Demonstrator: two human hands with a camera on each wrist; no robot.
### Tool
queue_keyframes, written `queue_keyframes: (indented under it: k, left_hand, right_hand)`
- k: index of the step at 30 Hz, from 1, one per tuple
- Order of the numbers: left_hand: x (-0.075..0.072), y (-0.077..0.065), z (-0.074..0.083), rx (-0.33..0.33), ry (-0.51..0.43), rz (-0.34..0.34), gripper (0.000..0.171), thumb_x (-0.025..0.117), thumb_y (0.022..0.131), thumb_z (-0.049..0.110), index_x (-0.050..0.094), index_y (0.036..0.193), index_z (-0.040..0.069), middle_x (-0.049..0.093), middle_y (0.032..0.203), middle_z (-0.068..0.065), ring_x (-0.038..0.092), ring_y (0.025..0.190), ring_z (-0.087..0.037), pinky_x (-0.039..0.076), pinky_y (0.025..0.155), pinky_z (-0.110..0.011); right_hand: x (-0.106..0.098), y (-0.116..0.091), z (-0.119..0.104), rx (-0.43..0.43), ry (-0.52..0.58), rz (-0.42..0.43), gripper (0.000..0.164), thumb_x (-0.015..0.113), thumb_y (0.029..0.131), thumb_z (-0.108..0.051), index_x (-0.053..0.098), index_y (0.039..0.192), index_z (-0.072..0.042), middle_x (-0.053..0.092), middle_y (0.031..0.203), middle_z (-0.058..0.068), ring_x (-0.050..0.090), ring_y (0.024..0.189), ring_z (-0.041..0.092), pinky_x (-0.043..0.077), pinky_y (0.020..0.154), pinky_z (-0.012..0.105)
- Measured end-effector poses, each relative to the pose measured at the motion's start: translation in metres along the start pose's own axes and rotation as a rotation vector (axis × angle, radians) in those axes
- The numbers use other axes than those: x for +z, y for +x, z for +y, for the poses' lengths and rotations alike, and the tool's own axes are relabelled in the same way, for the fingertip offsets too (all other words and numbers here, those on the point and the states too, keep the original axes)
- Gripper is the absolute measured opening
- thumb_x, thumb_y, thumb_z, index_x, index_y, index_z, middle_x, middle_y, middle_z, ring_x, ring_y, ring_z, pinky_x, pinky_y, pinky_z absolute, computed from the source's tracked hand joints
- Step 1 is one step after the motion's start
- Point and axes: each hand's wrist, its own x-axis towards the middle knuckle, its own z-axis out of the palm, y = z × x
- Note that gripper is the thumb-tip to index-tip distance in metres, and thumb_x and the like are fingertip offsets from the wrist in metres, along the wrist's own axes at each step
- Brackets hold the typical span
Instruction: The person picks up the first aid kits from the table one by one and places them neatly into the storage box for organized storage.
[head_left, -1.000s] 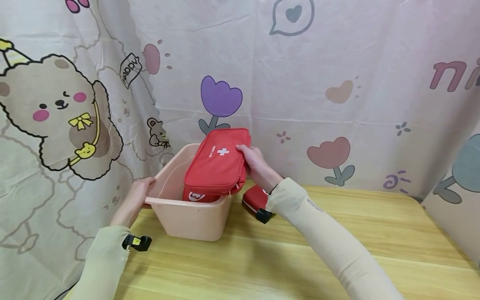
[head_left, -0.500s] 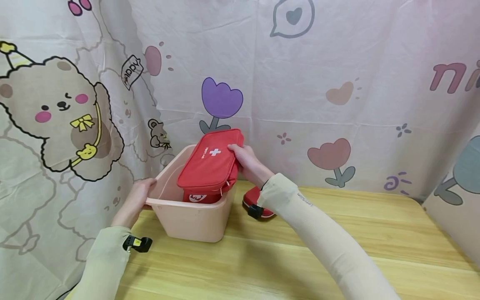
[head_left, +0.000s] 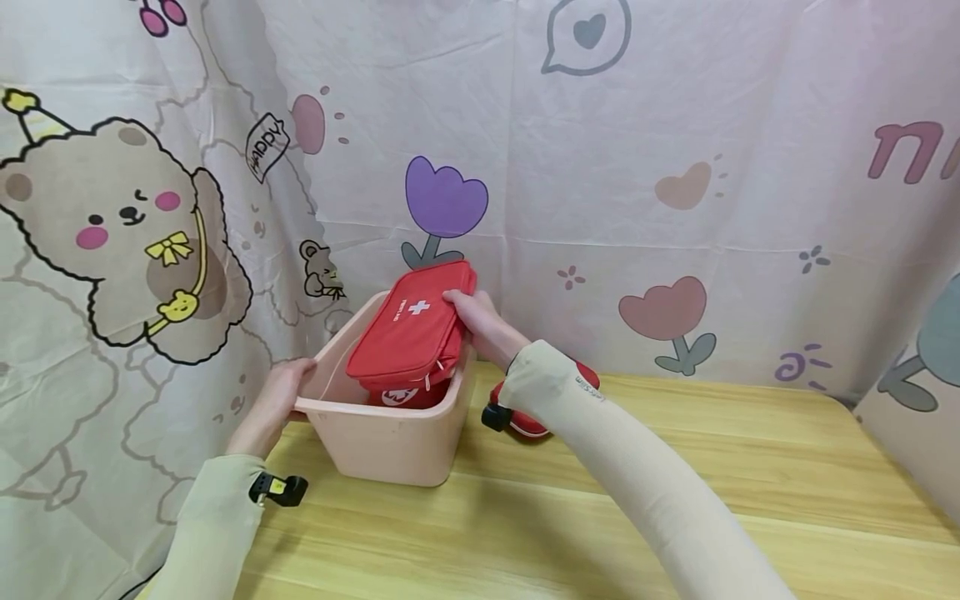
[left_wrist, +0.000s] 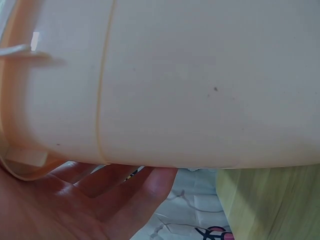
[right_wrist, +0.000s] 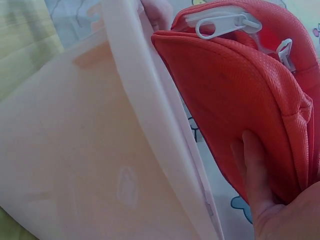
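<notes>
A red first aid bag with a white cross is held tilted over the mouth of a pale pink plastic bin. My right hand grips the bag's right side, thumb on top; in the right wrist view, fingers lie along its underside, below white zipper pulls. Beneath the bag, inside the bin, shows another red item with a white round emblem, mostly covered. My left hand holds the bin's left rim, and in the left wrist view its fingers lie against the bin wall.
A smaller red zipped case lies on the wooden table right of the bin, partly behind my right sleeve. A printed curtain hangs behind the table and along its left side.
My right hand has moved the first aid bag left and slightly lower over the bin. More of the red case shows past my sleeve. The left hand keeps its hold on the rim.
</notes>
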Motion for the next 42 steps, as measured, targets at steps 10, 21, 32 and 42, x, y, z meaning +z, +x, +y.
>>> queue_keyframes:
  k: [10, 21, 32, 42]
  left_hand:
    - [0.001, 0.001, 0.001, -0.003, -0.009, 0.022, 0.056, 0.030, 0.104, 0.034, 0.034, 0.139, -0.010, 0.041, 0.126, -0.032, 0.054, 0.096, -0.030, 0.057, 0.065, -0.039]
    - [0.001, 0.000, 0.001, -0.012, -0.014, 0.021, 0.055, 0.030, 0.104, 0.033, 0.035, 0.137, -0.011, 0.043, 0.122, -0.031, 0.055, 0.091, -0.026, 0.056, 0.064, -0.037]
    - [0.002, -0.001, -0.001, -0.018, -0.008, 0.023, 0.056, 0.029, 0.105, 0.033, 0.034, 0.140, -0.010, 0.040, 0.125, -0.029, 0.051, 0.098, -0.029, 0.055, 0.064, -0.034]
    - [0.001, 0.001, -0.001, -0.008, -0.023, 0.047, 0.054, 0.031, 0.104, 0.034, 0.038, 0.136, -0.009, 0.046, 0.120, -0.029, 0.055, 0.088, -0.022, 0.056, 0.062, -0.036]
  right_hand:
    - [0.012, 0.003, 0.008, -0.018, -0.097, 0.006, 0.029, 0.056, 0.099, -0.020, 0.049, 0.119, 0.000, 0.065, 0.101, 0.015, 0.069, 0.087, 0.024, 0.056, 0.081, 0.034]
    - [0.025, 0.000, 0.024, -0.006, -0.185, -0.067, 0.036, 0.060, 0.098, -0.019, 0.045, 0.130, -0.010, 0.063, 0.109, 0.011, 0.069, 0.086, 0.026, 0.058, 0.071, 0.041]
    - [0.035, 0.003, 0.030, -0.002, -0.232, -0.105, 0.035, 0.059, 0.099, -0.016, 0.044, 0.129, -0.008, 0.063, 0.108, 0.013, 0.069, 0.086, 0.028, 0.058, 0.070, 0.045]
    - [0.042, 0.005, 0.037, 0.015, -0.322, -0.134, 0.029, 0.059, 0.098, -0.014, 0.045, 0.123, -0.007, 0.060, 0.105, 0.012, 0.066, 0.087, 0.027, 0.058, 0.072, 0.044]
